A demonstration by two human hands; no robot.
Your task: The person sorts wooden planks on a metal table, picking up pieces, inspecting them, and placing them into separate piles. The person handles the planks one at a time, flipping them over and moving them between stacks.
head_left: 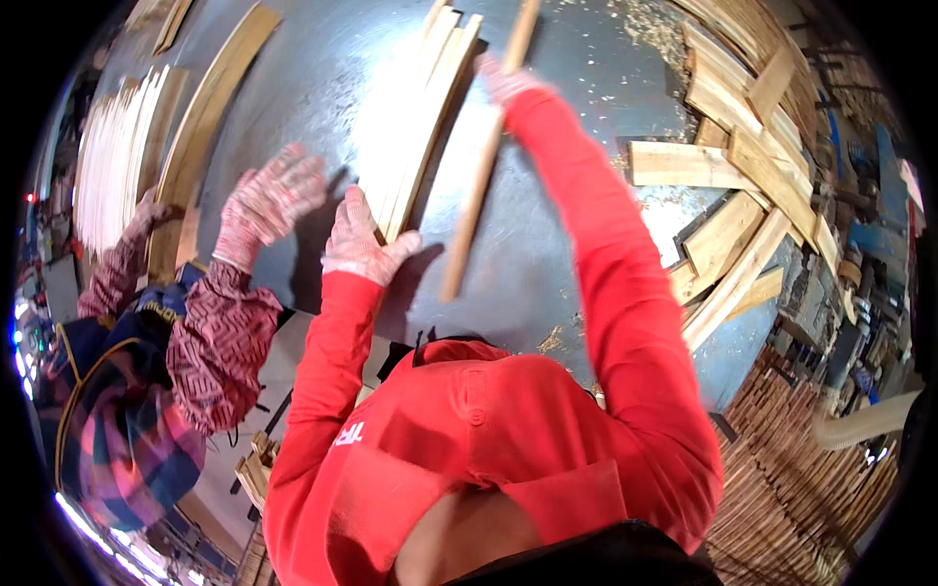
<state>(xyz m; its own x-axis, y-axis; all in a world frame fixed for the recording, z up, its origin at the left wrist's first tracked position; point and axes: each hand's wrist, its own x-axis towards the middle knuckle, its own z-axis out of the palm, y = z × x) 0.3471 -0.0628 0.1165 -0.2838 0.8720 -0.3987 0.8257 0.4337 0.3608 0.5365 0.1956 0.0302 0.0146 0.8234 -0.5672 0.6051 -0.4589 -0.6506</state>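
My left hand (363, 246), in a pale, reddish glove, rests against the near end of a bundle of pale wooden strips (430, 122). Its fingers lie along the bundle's left side and the thumb is spread out to the right. Farther out and to the right, my gloved right hand (503, 82) is closed around a single wooden strip (476, 195). That strip slants toward me, apart from the bundle, and its near end is blurred. Some of the right hand's fingers are hard to make out.
Left of me a co-worker's gloved hand (272, 195) hovers over the grey table (537, 234); another touches a long board (207, 107). Upright pale strips (119, 156) stand beyond it. Loose boards (723, 234) pile up on the right, near sawdust (650, 34). Stacked wood (791, 459) lies below right.
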